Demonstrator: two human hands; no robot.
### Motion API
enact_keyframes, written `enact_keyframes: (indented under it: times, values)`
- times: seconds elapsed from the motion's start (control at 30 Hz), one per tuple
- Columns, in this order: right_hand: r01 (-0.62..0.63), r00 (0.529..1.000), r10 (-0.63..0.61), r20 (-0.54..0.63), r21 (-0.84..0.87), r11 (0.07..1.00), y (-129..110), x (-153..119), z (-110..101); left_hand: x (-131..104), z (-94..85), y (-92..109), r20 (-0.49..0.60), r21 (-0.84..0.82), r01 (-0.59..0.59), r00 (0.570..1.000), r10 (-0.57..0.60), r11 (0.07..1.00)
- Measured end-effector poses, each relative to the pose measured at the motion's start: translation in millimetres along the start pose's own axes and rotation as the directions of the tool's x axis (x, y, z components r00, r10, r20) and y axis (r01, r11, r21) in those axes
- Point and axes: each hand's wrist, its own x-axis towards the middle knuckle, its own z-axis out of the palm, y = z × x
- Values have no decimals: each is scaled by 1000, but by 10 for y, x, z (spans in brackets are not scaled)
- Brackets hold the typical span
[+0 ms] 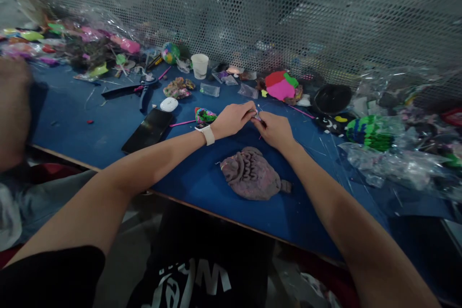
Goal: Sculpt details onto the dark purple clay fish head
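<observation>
My left hand (pixel 234 119), below a white-banded watch, and my right hand (pixel 276 130) meet over the blue table (pixel 202 173). The fingers of both are closed in a pinch around something small and pale, mostly hidden between them. Just nearer to me lies a brownish-grey clay piece (pixel 257 175), fish-like in outline, with coiled ridges and a small tab at its right end. Beside my left wrist is a multicoloured clay lump (pixel 205 115), with a pink stick (pixel 182 123) by it.
Left of my hands lie a black phone (pixel 148 131), a white case (pixel 169 104) and dark pliers (pixel 143 91). A paper cup (pixel 199 66) stands by the perforated metal screen (pixel 231 9). Plastic wrappers (pixel 400 163) and green-black clay (pixel 370 132) crowd the right. Another person's arm (pixel 13 110) shows at far left.
</observation>
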Motion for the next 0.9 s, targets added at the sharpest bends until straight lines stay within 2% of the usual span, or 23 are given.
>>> enact_keyframes:
  times: [0.13, 0.23, 0.47, 0.63, 0.9]
  values:
    - [9, 996, 0, -91, 101, 995, -12, 5, -3, -5, 39, -39, -66, -80, 2, 998, -7, 997]
    - [-26, 988, 52, -144, 177, 984, -19, 19, -27, -21, 59, -21, -93, -175, -2, 996, -15, 985]
    - [-106, 957, 167, -239, 248, 963, -12, 48, -41, -35, 46, 57, -65, -345, 35, 996, -61, 938]
    - [-137, 935, 224, -276, 301, 944, -4, 54, -49, -49, 28, 60, -74, -365, 18, 996, -49, 931]
    - [-43, 951, 154, -269, 380, 924, -49, 23, -89, -59, 12, 54, -72, -379, 63, 993, -97, 923]
